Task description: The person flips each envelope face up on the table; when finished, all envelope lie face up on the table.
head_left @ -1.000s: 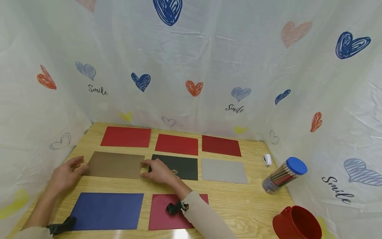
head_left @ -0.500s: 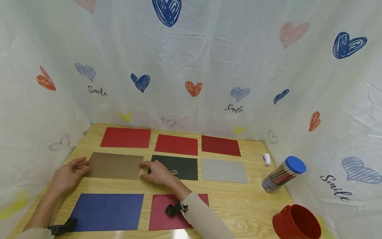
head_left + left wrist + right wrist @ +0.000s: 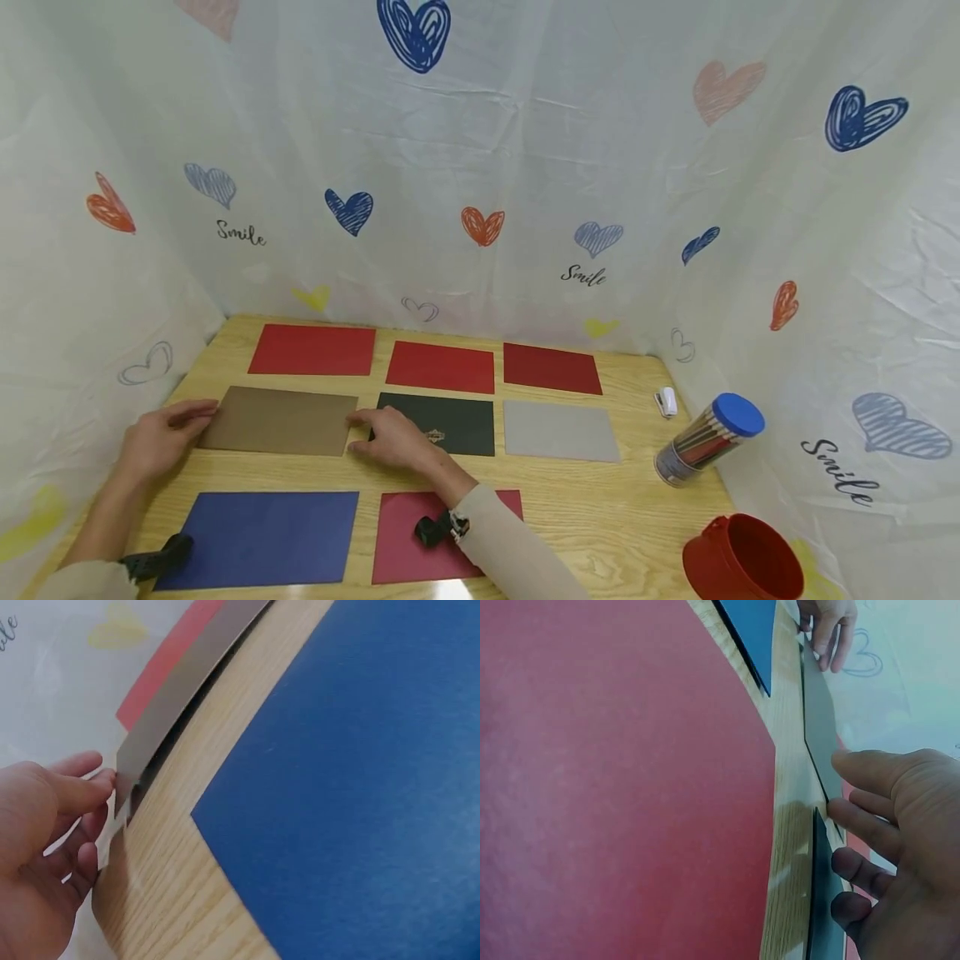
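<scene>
In the head view, a brown card (image 3: 279, 421) lies flat on the wooden table, between my two hands. My left hand (image 3: 160, 437) is at its left edge, fingers loosely bent and fingertips at the rim. At the right edge rests my right hand (image 3: 393, 435), thumb and forefinger spread along that side. It partly covers a dark green card (image 3: 457, 421) with a gold emblem. In the right wrist view, the right fingertips (image 3: 844, 814) touch or nearly touch the brown card's edge. Neither hand visibly grips it.
Red cards (image 3: 311, 350) line the back, a grey card (image 3: 561, 431) sits right, and a blue card (image 3: 262, 537) and crimson card (image 3: 397, 542) lie in front. A white stapler (image 3: 666, 402), blue-lidded pencil jar (image 3: 708, 442) and red bucket (image 3: 701, 560) stand at right. Printed curtains surround the table.
The left hand has come in to the brown card's left edge. The right hand and the card have shifted very slightly left. The head view has drifted a little.
</scene>
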Demonstrator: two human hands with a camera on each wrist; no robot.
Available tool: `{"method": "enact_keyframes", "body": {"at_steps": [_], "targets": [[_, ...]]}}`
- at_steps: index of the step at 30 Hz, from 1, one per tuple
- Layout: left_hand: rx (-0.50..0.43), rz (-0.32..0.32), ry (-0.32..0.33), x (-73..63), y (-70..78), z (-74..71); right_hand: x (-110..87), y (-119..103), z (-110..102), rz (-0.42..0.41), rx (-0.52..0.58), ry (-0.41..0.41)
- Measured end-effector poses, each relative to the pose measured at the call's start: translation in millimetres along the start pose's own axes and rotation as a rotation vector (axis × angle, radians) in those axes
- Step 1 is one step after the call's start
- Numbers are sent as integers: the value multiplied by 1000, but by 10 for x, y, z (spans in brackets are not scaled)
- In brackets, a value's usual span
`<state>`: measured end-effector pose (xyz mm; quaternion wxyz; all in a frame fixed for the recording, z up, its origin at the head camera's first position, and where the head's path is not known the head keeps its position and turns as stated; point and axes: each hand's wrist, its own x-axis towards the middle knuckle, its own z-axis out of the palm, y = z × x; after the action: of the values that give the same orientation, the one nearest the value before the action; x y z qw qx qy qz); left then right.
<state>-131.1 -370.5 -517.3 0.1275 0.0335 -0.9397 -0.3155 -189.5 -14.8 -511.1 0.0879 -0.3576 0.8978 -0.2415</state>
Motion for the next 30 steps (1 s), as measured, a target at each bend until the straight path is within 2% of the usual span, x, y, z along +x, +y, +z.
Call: {"method": "enact_keyframes", "body": {"at_steps": [5,16,24,30], "targets": [[-35,-37,-17,-6,-26,-40,13,7,32,-2,-45,13],[-136,18,2,31,-96,-104,25,14,31,-5,-81,22],[-195,110,72,47,-121,-88,30,5,14,5,-99,9],[-246,173,101,49,-120,-85,31,13,15,-11,-132,4]]}}
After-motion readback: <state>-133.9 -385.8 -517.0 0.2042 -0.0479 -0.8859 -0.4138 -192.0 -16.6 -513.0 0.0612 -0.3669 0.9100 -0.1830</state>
